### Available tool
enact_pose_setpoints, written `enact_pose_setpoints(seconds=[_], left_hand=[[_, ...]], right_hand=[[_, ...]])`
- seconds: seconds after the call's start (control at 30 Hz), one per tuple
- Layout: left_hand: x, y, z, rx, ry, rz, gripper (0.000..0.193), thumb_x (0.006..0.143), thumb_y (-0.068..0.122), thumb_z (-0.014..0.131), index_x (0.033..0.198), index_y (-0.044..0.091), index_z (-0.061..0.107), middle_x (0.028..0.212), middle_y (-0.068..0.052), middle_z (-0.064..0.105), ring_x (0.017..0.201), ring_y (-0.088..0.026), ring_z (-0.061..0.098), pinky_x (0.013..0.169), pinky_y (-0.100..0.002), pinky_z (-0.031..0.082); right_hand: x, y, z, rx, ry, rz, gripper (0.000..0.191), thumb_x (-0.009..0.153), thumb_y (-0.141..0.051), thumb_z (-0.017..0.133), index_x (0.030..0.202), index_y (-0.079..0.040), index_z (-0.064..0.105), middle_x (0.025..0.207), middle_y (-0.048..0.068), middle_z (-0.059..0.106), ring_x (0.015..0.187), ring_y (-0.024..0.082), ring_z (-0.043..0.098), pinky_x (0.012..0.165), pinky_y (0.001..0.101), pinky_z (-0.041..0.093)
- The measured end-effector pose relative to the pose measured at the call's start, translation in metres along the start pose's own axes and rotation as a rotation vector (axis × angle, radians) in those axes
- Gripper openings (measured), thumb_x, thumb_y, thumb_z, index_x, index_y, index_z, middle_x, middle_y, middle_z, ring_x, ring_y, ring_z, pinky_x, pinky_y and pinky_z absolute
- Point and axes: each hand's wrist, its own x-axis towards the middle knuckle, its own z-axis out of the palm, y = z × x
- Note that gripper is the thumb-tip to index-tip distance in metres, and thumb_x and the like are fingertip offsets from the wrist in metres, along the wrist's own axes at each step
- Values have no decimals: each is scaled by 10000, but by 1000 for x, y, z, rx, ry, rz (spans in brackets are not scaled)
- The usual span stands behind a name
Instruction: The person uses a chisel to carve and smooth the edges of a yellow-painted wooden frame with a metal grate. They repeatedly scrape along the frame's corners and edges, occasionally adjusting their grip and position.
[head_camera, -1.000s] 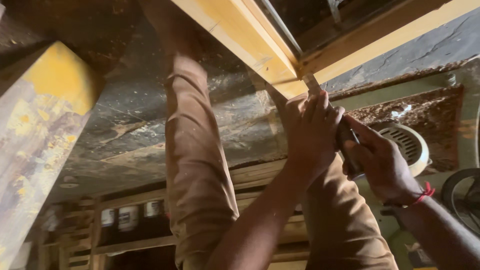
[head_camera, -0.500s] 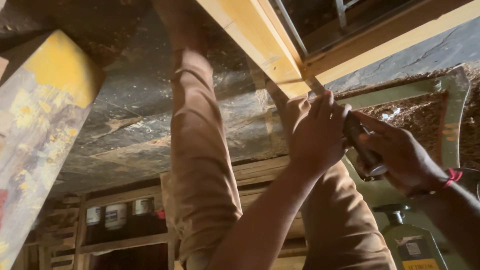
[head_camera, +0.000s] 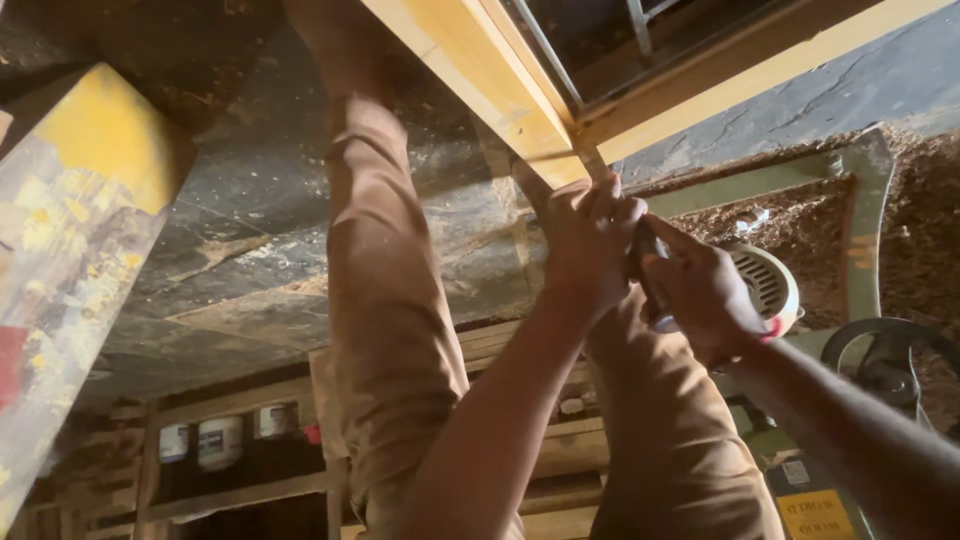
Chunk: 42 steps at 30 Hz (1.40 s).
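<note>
A dark, dusty floor strewn with wood shavings (head_camera: 250, 250) fills most of the view, and everything else sits around the yellow-painted timber frame (head_camera: 520, 90) that crosses the top. Below that frame stand the person's two legs in brown trousers (head_camera: 390, 300). Left of the frame, at the edge of the view, leans a thick beam with worn yellow and grey paint (head_camera: 70, 230). Right of the frame lies a green metal machine frame (head_camera: 860, 220) in a bed of sawdust, with a dark wheel (head_camera: 885, 365) below it. Just under the frame's corner joint the left hand (head_camera: 585, 245) is closed around a narrow metal blade that runs up to the joint, fingers curled tight. Touching it, the right hand (head_camera: 700, 290) wraps a dark tool handle (head_camera: 648, 262), gripping it firmly
</note>
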Motion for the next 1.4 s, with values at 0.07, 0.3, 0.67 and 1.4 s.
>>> enact_pose_setpoints(seconds=[0.07, 0.3, 0.67, 1.4], left_hand=[[0, -2, -1, 65, -86, -79, 504, 821, 204, 727, 1320, 246, 672, 1572, -83, 463, 1413, -331, 490, 1174, -515, 386], [11, -42, 1, -54, -254, -59, 425, 970, 157, 574, 1395, 178, 579, 1643, -78, 404, 1468, -264, 444, 1085, -428, 473], [2, -8, 44, 11, 173, 96, 240, 977, 133, 649, 1202, 156, 727, 1588, -150, 474, 1395, -295, 491, 1138, -504, 462], [7, -3, -12, -119, 211, 107, 451, 738, 222, 839, 1141, 100, 677, 1367, -253, 622, 1266, -341, 604, 1095, -558, 367]], right_hand=[[1, 4, 6, -6, -3, -42, 561, 943, -137, 557, 1490, -258, 533, 725, 71, 637, 471, 129, 557, 422, 299, 497], [34, 37, 55, -110, 193, -483, 525, 981, -118, 584, 1502, -179, 585, 747, 92, 656, 577, 57, 529, 504, 252, 450], [27, 79, -4, 293, -57, -518, 592, 1018, -23, 520, 1603, -101, 474, 741, 38, 614, 535, 81, 514, 475, 260, 497], [-17, -19, 2, 41, -19, -34, 554, 943, -128, 515, 1494, -170, 551, 656, 66, 575, 501, 137, 543, 460, 318, 498]])
